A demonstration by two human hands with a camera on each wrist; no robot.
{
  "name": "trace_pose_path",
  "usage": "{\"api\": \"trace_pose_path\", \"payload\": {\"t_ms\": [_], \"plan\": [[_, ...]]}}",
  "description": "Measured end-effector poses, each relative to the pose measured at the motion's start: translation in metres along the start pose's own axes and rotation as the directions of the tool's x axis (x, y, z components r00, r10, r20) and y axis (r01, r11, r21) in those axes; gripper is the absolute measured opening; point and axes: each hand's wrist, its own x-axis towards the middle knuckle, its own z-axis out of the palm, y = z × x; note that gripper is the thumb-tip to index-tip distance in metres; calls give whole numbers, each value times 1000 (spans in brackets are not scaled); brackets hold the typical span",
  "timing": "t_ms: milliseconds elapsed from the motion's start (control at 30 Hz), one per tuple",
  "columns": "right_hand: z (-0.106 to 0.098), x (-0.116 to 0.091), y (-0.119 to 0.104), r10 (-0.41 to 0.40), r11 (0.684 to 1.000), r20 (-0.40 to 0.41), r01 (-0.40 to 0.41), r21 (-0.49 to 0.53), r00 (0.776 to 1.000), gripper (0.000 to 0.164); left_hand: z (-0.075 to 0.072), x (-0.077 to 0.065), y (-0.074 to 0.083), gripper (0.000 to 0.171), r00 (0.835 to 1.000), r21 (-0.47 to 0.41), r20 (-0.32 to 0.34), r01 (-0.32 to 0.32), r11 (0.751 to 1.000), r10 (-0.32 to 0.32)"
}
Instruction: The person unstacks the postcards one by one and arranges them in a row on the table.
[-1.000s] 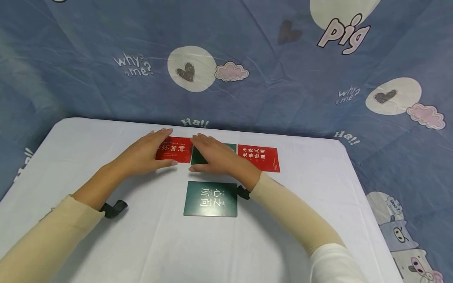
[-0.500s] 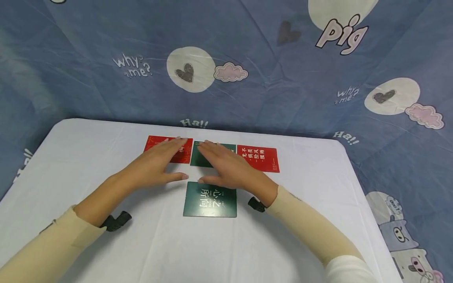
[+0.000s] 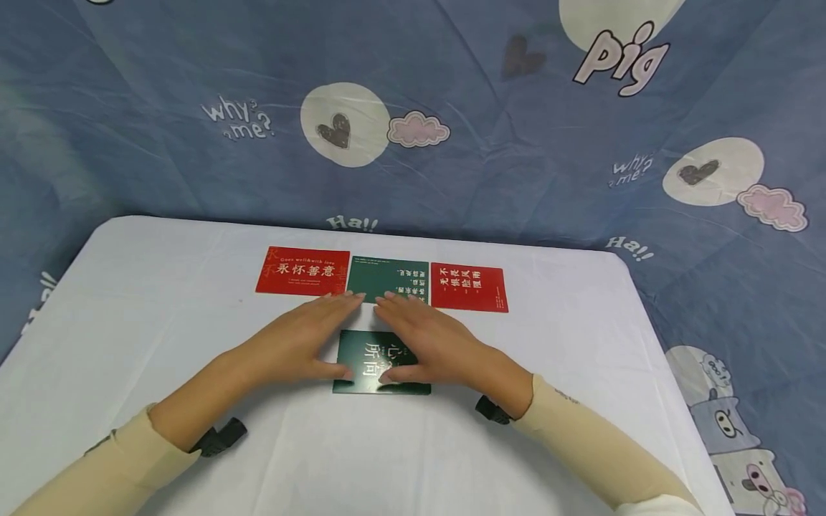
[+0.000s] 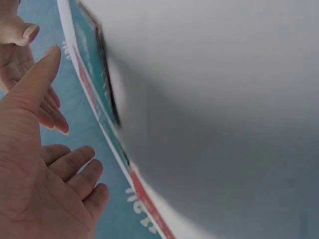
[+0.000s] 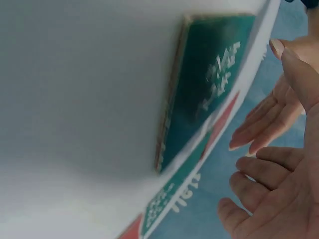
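A green stack of cards [image 3: 361,351] with white Chinese characters lies in the middle of the table; its layered side shows in the right wrist view. Above it and to its left is my left hand [image 3: 300,344], its fingers extended and thumb spread, holding nothing. From the other side my right hand [image 3: 442,344] reaches over the stack in the same pose, its thumb overlapping the printed characters. Both hands hover, palms facing each other. Beyond the fingertips lies a row: a red card [image 3: 303,272], a green card [image 3: 381,276] and another red card [image 3: 471,288].
A white cloth covers the table [image 3: 161,322], whose far edge runs just behind the row of cards. Behind it hangs a blue printed curtain [image 3: 484,179]. Black wrist mounts [image 3: 222,437] sit under both wrists.
Both hands have drawn back from the row of cards toward me and now hover over the green stack. The row is uncovered except at the green card's near edge. The cards have stayed put.
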Motion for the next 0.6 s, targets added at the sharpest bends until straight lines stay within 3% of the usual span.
{"api": "trace_pose_path", "payload": {"t_ms": [333,600], "plan": [[25,-28,0,40,999,29,-41,26,999,104,15,-8,4,112,998,-22,53,-15,1000,16],[27,-40,5,96,994,25,-97,45,995,104,19,-9,6,110,997,12,71,-21,1000,20]]}}
